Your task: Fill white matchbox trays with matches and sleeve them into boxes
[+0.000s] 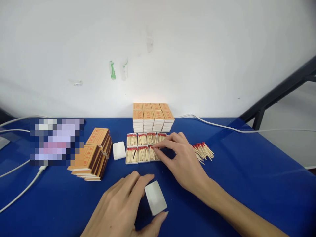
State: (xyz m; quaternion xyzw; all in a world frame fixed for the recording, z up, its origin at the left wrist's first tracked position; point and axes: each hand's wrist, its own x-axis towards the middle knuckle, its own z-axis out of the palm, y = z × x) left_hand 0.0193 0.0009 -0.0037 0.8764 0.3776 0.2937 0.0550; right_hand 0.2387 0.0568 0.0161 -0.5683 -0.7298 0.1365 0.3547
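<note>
Thumb and forefinger of my left hand (123,200) bracket the two ends of an inner matchbox tray (156,198), white and with no matches visible in it. Farther forward, my right hand (181,156) pinches at the red heads of matches in the third tray of the front row; its fingertips partly cover that tray. Filled matchbox trays (131,155) stand side by side in two rows, red heads toward the wall. The right hand also hides part of the trays at the right end. Loose matches (203,151) lie in a heap beyond the right wrist.
Stacked orange-topped matchboxes (153,115) stand against the wall behind the trays. More orange matchbox sleeves (90,154) are piled at left, beside a white tray (119,150). A pixelated object (56,141) and white cables (22,194) lie on the blue table (259,171).
</note>
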